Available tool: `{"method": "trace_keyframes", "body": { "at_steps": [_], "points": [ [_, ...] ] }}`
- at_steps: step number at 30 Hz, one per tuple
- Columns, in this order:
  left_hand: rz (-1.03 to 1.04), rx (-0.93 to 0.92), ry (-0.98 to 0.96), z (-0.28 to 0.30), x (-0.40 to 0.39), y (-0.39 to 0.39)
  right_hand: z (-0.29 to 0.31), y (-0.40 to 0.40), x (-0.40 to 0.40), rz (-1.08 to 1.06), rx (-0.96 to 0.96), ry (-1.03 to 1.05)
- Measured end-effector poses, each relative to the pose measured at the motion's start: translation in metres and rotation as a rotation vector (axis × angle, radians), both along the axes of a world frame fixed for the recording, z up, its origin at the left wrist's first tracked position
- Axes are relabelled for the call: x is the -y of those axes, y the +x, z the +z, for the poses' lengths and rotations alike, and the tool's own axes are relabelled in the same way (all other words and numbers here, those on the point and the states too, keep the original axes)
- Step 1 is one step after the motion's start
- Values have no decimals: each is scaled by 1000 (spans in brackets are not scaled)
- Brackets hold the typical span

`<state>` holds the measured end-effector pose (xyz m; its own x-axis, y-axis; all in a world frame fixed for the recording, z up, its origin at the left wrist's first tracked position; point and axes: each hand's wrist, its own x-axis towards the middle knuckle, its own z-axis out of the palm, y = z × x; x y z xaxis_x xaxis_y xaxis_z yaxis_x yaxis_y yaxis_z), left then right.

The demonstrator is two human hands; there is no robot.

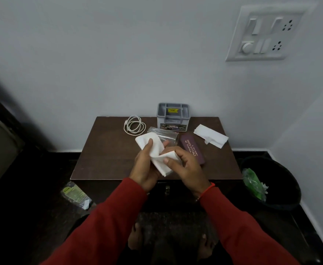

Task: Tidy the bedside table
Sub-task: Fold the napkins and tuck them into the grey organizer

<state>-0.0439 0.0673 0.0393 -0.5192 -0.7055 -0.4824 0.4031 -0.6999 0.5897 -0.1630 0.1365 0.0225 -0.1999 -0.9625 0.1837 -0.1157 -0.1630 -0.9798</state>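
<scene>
A white tissue (156, 153) is held over the middle of the dark brown bedside table (107, 157) by both hands. My left hand (146, 169) grips its left part with the thumb on top, and my right hand (187, 165) pinches its right end. Just behind the tissue a clear glass (166, 137) lies on its side. To its right lies a maroon spectacle case (192, 150) with gold lettering. A second white tissue (211, 135) lies crumpled at the back right. A coiled white cable (134, 124) sits at the back left beside a grey plastic organiser (173, 117).
A black waste bin (271, 184) with green plastic and white scraps inside stands on the floor to the right of the table. A green packet (76, 195) lies on the dark floor at the left. The wall carries a white switch plate (262, 33).
</scene>
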Motion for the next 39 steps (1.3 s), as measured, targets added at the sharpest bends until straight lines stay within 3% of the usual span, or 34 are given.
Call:
{"method": "trace_keyframes", "body": {
  "at_steps": [4,7,9,12,17,22,24,26,29,32,35,37,39],
  "points": [
    [-43,-89,80,0,-6,-2,14,-8,-4,-7,11,-13],
    [-12,-100,72,-8,-4,-4,19,-45,10,-304,17,58],
    [19,-94,34,-17,0,-6,3,-86,28,-541,-150,141],
    [50,-64,-17,-22,6,-12,-30,-142,50,-673,-451,264],
    [103,10,-20,-29,22,-24,-64,-204,67,-549,-857,465],
    [44,-92,120,-26,37,-34,-76,-213,78,-299,-1228,739],
    [58,-151,143,-25,43,-38,-83,-209,76,-317,-1329,687],
    [70,-157,151,-26,48,-42,-87,-205,71,-362,-1372,507],
    [73,-128,139,-28,53,-46,-77,-205,72,-543,-1113,351],
    [107,-117,116,-32,58,-49,-46,-209,90,-742,-486,377],
    [111,-118,123,-34,59,-52,-5,-201,110,-639,150,357],
    [111,-119,123,-35,58,-52,17,-195,124,-542,215,377],
    [105,-123,122,-35,58,-52,31,-189,138,-470,101,407]
  ]
}}
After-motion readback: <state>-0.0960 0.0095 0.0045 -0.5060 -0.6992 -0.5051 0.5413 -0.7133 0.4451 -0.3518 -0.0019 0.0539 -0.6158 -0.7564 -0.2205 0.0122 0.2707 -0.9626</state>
